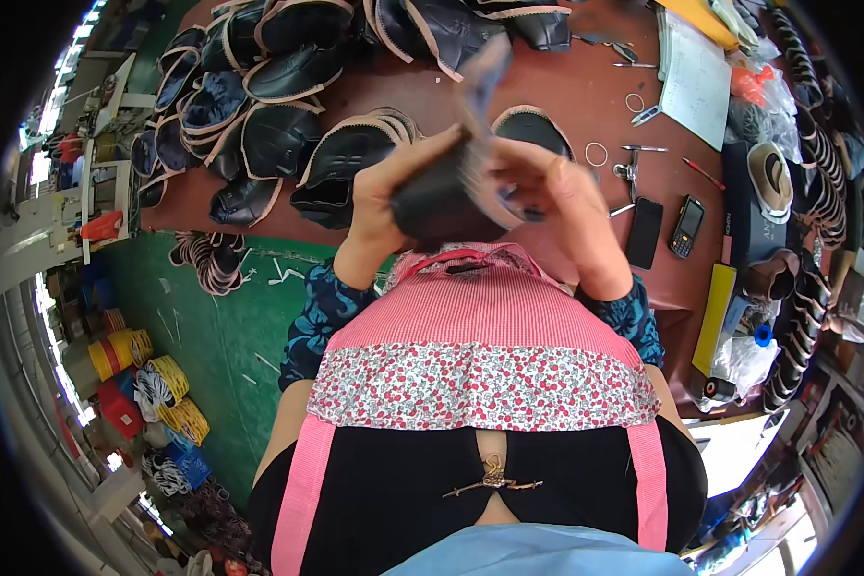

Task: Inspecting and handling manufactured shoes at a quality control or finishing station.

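In front of my chest, over the table's near edge, I hold a black leather shoe upper [442,200] with a pale edge. It is smeared by motion. My left hand [379,197] grips its left side, the fingers closed around it. My right hand [568,202] is closed on its right edge, with the fingertips partly hidden behind the piece. Close by my left hand lies a small stack of black shoe uppers [350,158] with tan edges. Behind my right hand, another black shoe upper [533,127] lies on the table, partly covered from sight.
Heaped shoe uppers [288,82] cover the far left of the red-brown table [547,82]. Toward the right lie a notebook [696,82], a black phone [646,233], a keypad handset [686,226] and a red pen [704,174]. Rows of stacked uppers [811,288] stand along the right edge.
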Motion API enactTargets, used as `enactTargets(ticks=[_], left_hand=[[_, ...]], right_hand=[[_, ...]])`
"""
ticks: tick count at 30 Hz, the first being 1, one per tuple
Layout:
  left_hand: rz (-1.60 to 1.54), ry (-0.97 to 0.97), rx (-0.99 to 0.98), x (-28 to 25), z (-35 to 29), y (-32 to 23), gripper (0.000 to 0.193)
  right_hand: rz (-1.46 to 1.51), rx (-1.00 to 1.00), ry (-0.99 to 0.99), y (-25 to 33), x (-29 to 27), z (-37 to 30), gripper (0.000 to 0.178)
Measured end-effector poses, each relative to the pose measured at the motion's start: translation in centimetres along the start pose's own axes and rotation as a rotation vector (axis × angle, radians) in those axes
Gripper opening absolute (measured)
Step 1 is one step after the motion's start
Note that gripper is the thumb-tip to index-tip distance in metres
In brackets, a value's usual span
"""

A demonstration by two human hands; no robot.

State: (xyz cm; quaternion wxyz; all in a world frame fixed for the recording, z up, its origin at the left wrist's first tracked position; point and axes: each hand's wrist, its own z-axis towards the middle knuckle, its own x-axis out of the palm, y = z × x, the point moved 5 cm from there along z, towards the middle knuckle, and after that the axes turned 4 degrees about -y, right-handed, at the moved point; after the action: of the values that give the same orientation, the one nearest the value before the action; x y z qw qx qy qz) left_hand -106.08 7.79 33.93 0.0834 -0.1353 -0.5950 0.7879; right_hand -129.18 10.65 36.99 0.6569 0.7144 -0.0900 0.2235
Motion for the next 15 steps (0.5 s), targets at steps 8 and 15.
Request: enactTargets(ticks=[8,15], left_hand=[[-0.294,-0.279,-0.231,2.6,-1.2,4.8,0.051],[-0.323,-0.146,-0.304,4.4,-0.7,3.1,0.060]], right_hand=[[-0.760,-0.302,-0.132,1.4,-2.6,0.3,0.029],[-1.014,-0.588,-0.038,1.2,-2.1,2.3,0.044]])
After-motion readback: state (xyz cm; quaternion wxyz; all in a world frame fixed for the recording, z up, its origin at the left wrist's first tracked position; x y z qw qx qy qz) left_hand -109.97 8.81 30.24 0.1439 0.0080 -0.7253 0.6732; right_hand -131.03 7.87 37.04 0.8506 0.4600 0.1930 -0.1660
